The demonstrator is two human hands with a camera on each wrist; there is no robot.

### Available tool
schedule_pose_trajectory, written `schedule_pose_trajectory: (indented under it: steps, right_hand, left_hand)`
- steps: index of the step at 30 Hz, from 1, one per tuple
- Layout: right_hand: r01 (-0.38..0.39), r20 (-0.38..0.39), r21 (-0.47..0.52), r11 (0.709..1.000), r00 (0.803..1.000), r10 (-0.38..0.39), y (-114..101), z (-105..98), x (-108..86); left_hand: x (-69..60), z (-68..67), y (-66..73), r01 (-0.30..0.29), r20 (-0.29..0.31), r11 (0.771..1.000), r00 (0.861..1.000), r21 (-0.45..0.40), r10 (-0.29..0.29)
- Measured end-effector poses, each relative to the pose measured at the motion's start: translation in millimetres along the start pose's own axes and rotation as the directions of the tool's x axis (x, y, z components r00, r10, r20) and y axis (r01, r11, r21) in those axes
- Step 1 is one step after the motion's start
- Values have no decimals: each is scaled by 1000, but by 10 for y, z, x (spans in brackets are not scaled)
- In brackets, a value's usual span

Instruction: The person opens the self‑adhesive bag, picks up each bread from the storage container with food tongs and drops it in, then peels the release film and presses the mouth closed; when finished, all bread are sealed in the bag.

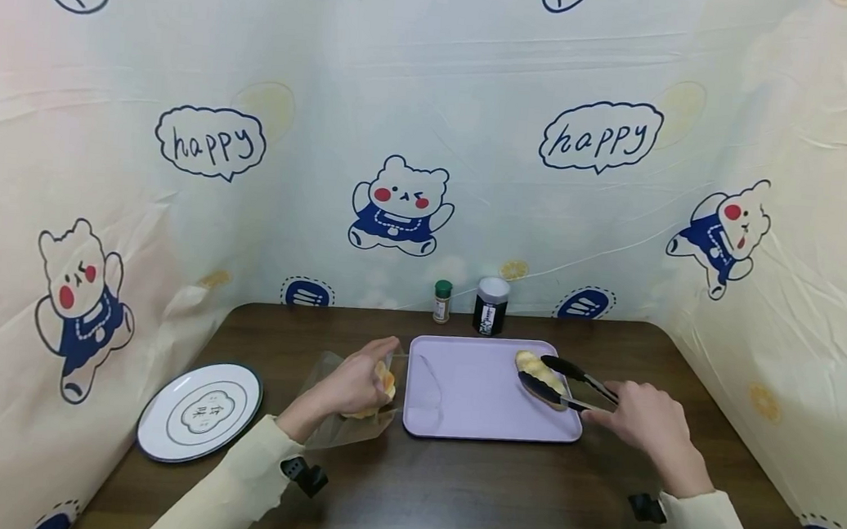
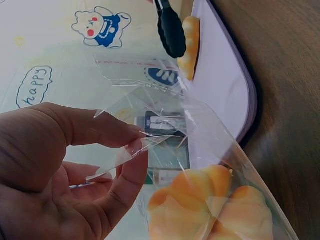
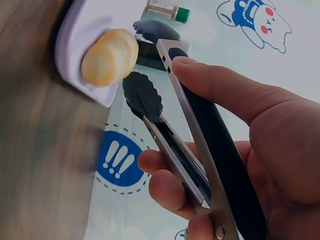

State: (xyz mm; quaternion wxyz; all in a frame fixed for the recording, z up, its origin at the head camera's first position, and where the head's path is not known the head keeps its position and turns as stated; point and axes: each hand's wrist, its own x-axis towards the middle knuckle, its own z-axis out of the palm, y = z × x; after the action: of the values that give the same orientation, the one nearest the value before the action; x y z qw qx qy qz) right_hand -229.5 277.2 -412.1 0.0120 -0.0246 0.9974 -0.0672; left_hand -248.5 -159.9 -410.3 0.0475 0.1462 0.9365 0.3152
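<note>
My left hand (image 1: 347, 384) pinches the edge of a clear plastic bag (image 1: 326, 431) between thumb and forefinger. Inside the bag, golden bread rolls (image 2: 192, 202) show in the left wrist view. On the right, my other hand (image 1: 650, 418) grips black-tipped metal tongs (image 3: 197, 120), with the thumb along one arm. The tongs are spread, and in the head view their tips lie either side of a long, lobed bread roll (image 1: 530, 365). Whether they touch it I cannot tell. That roll rests on the right end of a lilac tray (image 1: 473, 395).
A white plate (image 1: 161, 431) with a dark rim lies at the left of the brown table (image 1: 480, 506). Behind the tray stand a small green-capped bottle (image 1: 442, 303) and a dark jar (image 1: 490, 310) with a pale lid. Printed cloth (image 1: 478, 121) hangs around the table.
</note>
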Motion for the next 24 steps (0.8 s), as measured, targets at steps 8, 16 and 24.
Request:
schedule_pose_trajectory:
  steps: [8, 16, 24]
  right_hand:
    - [-21, -6, -6, 1000, 1000, 21, 112, 2, -156]
    - [-4, -11, -28, 1000, 1000, 3, 145, 28, -226]
    - [-14, -23, -24, 1000, 1000, 14, 111, 58, -225]
  left_hand:
    - [-4, 3, -2, -11, -3, 1000, 1000, -8, 11]
    - [-11, -9, 4, -5, 9, 1000, 1000, -13, 5]
    - [-17, -15, 9, 1, 21, 999, 1000, -42, 0]
